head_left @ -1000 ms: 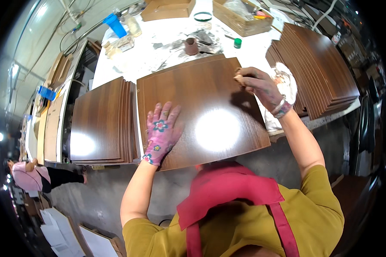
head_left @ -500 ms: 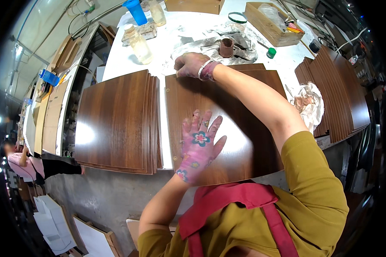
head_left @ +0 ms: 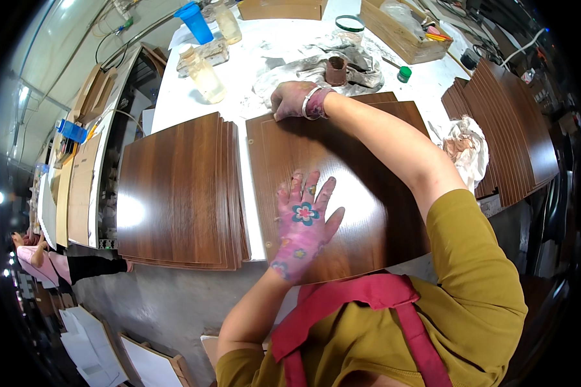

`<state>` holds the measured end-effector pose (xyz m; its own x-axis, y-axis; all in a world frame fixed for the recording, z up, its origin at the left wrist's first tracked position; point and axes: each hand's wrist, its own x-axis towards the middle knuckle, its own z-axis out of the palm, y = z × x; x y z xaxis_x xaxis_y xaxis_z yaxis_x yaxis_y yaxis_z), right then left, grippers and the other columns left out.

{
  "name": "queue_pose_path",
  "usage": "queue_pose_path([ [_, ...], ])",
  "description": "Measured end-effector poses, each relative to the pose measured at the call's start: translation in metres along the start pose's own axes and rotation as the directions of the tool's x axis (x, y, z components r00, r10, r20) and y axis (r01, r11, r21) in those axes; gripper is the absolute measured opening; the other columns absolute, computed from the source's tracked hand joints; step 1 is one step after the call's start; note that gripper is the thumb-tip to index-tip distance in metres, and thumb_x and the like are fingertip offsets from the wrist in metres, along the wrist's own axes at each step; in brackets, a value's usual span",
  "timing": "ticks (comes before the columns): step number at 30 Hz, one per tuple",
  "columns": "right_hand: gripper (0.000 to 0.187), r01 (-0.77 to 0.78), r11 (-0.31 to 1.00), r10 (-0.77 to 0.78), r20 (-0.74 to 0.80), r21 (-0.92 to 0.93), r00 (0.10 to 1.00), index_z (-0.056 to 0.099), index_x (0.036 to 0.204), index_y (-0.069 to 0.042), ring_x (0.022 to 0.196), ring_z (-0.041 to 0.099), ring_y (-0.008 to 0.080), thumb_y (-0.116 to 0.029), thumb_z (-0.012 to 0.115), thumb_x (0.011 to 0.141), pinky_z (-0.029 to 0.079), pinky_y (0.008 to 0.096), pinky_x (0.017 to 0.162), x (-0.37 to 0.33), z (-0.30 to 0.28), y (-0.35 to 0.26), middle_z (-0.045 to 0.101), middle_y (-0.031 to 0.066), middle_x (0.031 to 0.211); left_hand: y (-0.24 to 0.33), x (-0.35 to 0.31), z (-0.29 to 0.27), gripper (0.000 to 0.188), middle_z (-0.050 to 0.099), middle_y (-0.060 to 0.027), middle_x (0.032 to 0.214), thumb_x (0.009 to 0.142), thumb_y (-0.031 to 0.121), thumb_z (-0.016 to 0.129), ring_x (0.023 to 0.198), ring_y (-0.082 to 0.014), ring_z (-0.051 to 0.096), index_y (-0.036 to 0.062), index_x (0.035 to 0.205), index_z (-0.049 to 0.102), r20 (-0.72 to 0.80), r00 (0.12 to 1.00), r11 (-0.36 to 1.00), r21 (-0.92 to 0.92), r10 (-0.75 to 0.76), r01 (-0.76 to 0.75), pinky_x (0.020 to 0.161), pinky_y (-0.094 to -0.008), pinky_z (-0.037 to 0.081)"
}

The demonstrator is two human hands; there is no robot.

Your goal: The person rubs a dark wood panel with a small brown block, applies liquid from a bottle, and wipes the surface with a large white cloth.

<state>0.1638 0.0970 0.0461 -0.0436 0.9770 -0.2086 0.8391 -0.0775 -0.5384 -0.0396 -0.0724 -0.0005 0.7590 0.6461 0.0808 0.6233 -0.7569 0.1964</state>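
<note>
- The left hand [head_left: 301, 226], in a pink glove with a flower print, lies flat with its fingers spread on the dark wood-grain panel [head_left: 332, 187], pressing it down so it keeps from sliding.
- The right hand [head_left: 292, 100], also gloved and wearing a bracelet, has reached across to the panel's far left corner; its fingers are curled onto the edge there, but whether they pinch a cloth or pad I cannot tell.
- The panel lies flat on the white surface [head_left: 252, 71], directly under both hands, its near edge at the person's body, within easy reach of both arms.
- Just left of the left hand sits a stack of like panels [head_left: 177, 193], edges aligned, apart from the one under the hands.
- Beyond the right hand lie a grey stained rag [head_left: 303, 68] and a small brown cup [head_left: 336, 71], close enough to reach.
- Well to the right, another stack of dark panels [head_left: 507, 135] is fanned out, with a crumpled cloth [head_left: 465, 145] beside it.
</note>
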Motion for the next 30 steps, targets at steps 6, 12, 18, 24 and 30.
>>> queue_pose_path([
  [6,0.027,-0.04,0.999,0.04,-0.009,-0.028,0.999,0.074,0.095,-0.013,0.088,0.068,0.0229,-0.028,0.077,0.072,0.052,0.0349,0.078,-0.035,-0.024,0.045,0.073,0.0076,0.09,0.003,0.0,-0.001,0.058,0.045,-0.0106,0.146,0.086,0.045,0.063,0.14,-0.0354,0.033,0.0187,0.138,0.054,-0.065,0.998,1.0,-0.012,0.016,-0.017,0.115,-0.0544,0.02],
  [12,0.024,-0.097,0.995,0.096,-0.077,-0.014,0.992,0.074,0.09,-0.013,0.087,0.068,0.0236,-0.026,0.077,0.07,0.051,0.0361,0.077,-0.078,-0.047,0.111,0.072,0.008,0.089,0.013,0.002,-0.011,0.058,0.047,-0.012,0.144,0.085,0.038,0.066,0.138,-0.036,0.035,0.0159,0.137,0.053,-0.063,0.998,1.0,0.023,0.019,-0.018,0.115,-0.0525,0.022],
  [18,0.025,-0.187,0.98,0.176,-0.152,-0.062,0.973,0.073,0.09,-0.011,0.085,0.068,0.0243,-0.025,0.077,0.07,0.051,0.0377,0.076,-0.125,-0.072,0.161,0.072,0.0097,0.088,0.017,0.002,-0.015,0.057,0.045,-0.0106,0.146,0.085,0.03,0.066,0.138,-0.037,0.035,0.0149,0.138,0.052,-0.05,0.998,0.998,0.044,0.043,-0.041,0.114,-0.0516,0.024],
  [24,0.027,-0.225,0.972,0.198,-0.266,-0.073,0.943,0.073,0.091,-0.009,0.084,0.069,0.0256,-0.024,0.077,0.068,0.052,0.0377,0.076,-0.167,-0.09,0.231,0.073,0.0093,0.088,0.022,0.006,-0.013,0.057,0.045,-0.0125,0.145,0.086,0.032,0.066,0.138,-0.0383,0.036,0.0134,0.138,0.052,-0.055,0.997,0.997,0.055,0.057,-0.054,0.115,-0.0513,0.023],
  [30,0.029,-0.32,0.896,0.432,-0.439,0.307,0.788,0.072,0.094,-0.007,0.081,0.067,0.021,-0.027,0.077,0.074,0.052,0.0337,0.075,-0.219,-0.074,0.257,0.072,0.0084,0.087,0.017,0.001,-0.01,0.057,0.046,-0.0141,0.144,0.085,0.027,0.067,0.138,-0.0381,0.036,0.0126,0.138,0.052,-0.073,0.995,0.995,0.081,0.062,-0.056,0.115,-0.0511,0.024],
])
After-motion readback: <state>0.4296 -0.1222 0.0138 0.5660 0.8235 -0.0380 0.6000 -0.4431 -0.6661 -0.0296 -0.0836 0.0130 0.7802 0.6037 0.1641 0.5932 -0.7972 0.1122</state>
